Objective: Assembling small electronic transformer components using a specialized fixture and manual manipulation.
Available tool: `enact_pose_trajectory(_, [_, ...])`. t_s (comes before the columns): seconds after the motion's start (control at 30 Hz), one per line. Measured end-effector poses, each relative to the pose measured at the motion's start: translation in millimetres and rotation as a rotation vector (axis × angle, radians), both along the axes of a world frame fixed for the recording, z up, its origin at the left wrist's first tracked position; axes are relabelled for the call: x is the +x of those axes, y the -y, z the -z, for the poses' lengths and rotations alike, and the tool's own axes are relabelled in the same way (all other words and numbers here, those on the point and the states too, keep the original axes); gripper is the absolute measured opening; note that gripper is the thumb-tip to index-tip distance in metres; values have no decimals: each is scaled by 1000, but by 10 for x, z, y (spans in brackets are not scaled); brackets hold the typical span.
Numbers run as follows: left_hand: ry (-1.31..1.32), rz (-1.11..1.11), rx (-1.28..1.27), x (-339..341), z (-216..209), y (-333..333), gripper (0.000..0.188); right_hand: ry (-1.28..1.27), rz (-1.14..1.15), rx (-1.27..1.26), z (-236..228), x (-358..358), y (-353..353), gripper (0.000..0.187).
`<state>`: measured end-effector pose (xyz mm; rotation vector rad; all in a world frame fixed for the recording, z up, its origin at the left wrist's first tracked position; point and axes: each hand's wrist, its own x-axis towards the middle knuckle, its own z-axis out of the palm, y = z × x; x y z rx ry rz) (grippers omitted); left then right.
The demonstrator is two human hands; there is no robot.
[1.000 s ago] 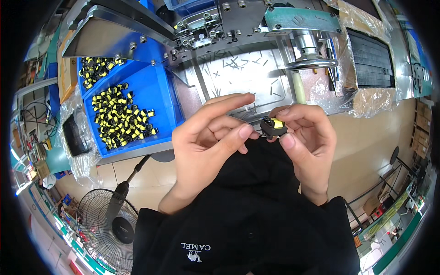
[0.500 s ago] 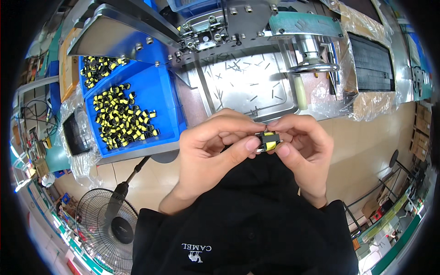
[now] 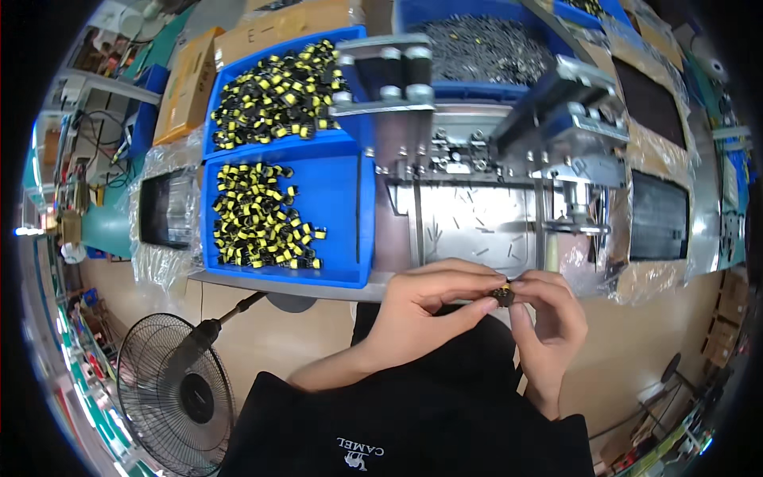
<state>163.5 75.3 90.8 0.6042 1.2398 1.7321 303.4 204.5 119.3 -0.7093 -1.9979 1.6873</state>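
Observation:
A small black transformer with yellow tape (image 3: 502, 296) is pinched between the fingertips of both hands, in front of the bench edge. My left hand (image 3: 429, 310) closes on it from the left, thumb below and fingers above. From the other side my right hand (image 3: 550, 314) grips it between thumb and forefinger. Its dark end faces up, and the fingertips cover part of it. Just beyond the hands lies a shallow metal tray (image 3: 509, 208) with several thin dark strips scattered on it.
Left of the tray stands a blue bin (image 3: 338, 199) with many similar transformers (image 3: 258, 219); another full pile (image 3: 274, 95) sits behind it. A metal hand press (image 3: 393, 75) rises over the tray. Behind it is a blue bin of dark pieces (image 3: 485, 48). A fan (image 3: 191, 393) stands lower left.
The view has shifted, showing more of the bench's far side. Between my fingers the transformer has turned, from its yellow side showing to its dark end. Both hands still hold it.

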Motion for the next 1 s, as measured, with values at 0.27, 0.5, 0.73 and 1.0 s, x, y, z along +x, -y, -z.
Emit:
enact_pose_trajectory(0.27, [-227, -63, -54, -87, 97, 83, 30, 126, 7, 183, 35, -221, 74, 25])
enact_pose_trajectory(0.5, [-436, -179, -53, -141, 61, 109, 32, 108, 43, 139, 109, -332, 137, 29])
enact_pose_trajectory(0.73, [-464, -231, -88, -224, 194, 189, 32, 60, 14, 214, 249, -493, 201, 25])
enact_pose_trajectory(1.0, [-383, -181, -149, -440, 249, 414, 29, 96, -33, 203, 119, -603, 302, 19])
